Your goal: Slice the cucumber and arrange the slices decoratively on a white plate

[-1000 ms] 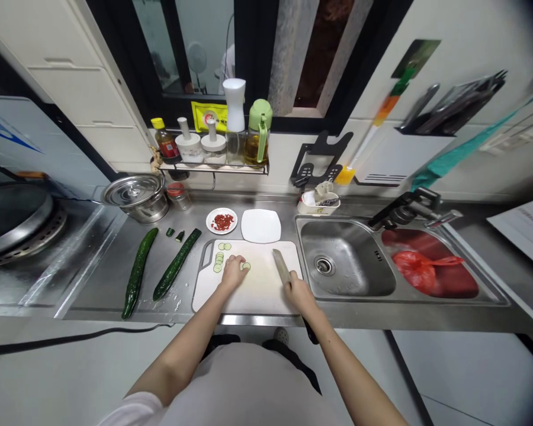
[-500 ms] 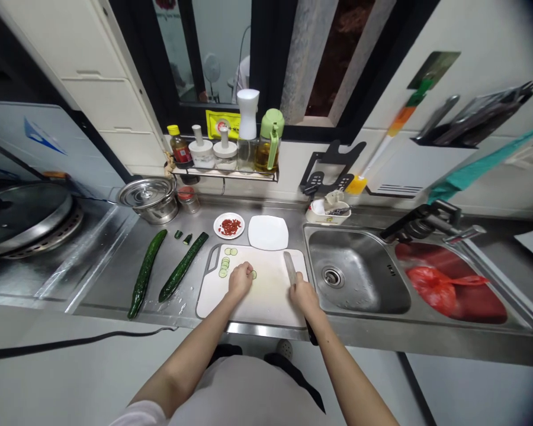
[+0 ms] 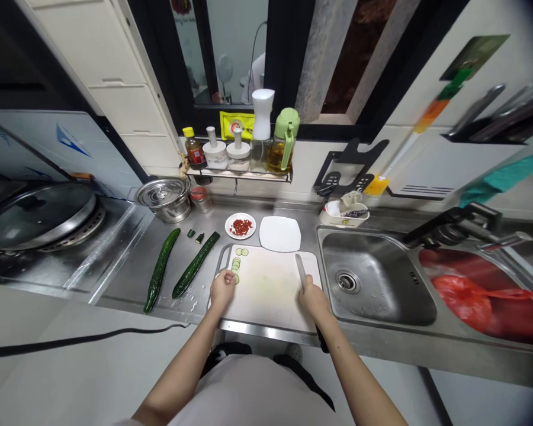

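Observation:
My left hand [image 3: 222, 290] is closed at the left side of the white cutting board [image 3: 266, 305], its fingertips on a thin cucumber slice [image 3: 237, 279]. Just beyond it lies a short row of overlapping pale green slices [image 3: 236, 263], with two more slices [image 3: 242, 252] near the board's far edge. On the right half of the board, my right hand [image 3: 314, 299] grips a kitchen knife [image 3: 300, 267], blade pointing away from me. The knife's dark handle end shows below the wrist. Two long cucumbers [image 3: 162, 269] [image 3: 196, 265] rest left of the board, beside two small cut ends [image 3: 199, 238].
Behind the board stand a plate of chopped red pieces [image 3: 241, 226] and a white square plate [image 3: 280, 233]. A lidded steel pot [image 3: 164, 200] is at the back left. To the right is a sink [image 3: 377, 278]; a seasoning shelf [image 3: 240, 173] hangs above the counter.
My left hand has moved left across the board with the cucumber slice, up to the row of slices. The right hand still holds the knife on the right. The view has shifted slightly.

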Action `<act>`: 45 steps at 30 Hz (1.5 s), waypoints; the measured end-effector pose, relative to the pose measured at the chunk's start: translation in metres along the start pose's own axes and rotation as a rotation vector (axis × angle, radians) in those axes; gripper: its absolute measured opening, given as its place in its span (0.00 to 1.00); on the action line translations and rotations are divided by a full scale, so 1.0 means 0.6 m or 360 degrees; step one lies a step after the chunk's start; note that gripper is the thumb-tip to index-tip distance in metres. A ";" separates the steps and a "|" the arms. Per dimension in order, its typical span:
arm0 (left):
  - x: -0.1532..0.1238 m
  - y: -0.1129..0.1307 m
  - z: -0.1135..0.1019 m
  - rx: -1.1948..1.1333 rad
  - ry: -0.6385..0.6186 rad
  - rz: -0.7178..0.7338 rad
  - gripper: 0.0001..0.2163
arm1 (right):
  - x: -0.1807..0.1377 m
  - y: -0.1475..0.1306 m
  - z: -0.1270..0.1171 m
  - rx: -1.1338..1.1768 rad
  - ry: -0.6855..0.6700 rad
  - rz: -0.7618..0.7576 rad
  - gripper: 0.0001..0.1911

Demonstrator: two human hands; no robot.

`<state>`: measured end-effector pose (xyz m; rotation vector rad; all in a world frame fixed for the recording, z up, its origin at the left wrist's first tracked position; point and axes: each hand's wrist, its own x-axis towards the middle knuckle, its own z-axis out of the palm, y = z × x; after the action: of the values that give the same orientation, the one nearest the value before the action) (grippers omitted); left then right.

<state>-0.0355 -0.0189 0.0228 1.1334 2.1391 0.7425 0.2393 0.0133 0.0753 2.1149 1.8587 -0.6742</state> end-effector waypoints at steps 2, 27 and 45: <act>0.007 -0.002 -0.007 0.0036 0.0025 -0.0024 0.05 | 0.000 -0.002 -0.001 0.0003 -0.0002 -0.0001 0.19; 0.069 0.059 0.017 0.0473 0.0063 0.0286 0.11 | 0.001 -0.004 -0.002 0.0026 -0.0044 0.0016 0.21; 0.128 0.099 0.050 0.0799 -0.0013 0.0368 0.11 | 0.004 -0.002 0.001 -0.0003 -0.0042 0.0026 0.21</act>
<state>-0.0177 0.0813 0.0262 1.6574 2.2776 0.2923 0.2385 0.0154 0.0735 2.1075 1.8252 -0.6933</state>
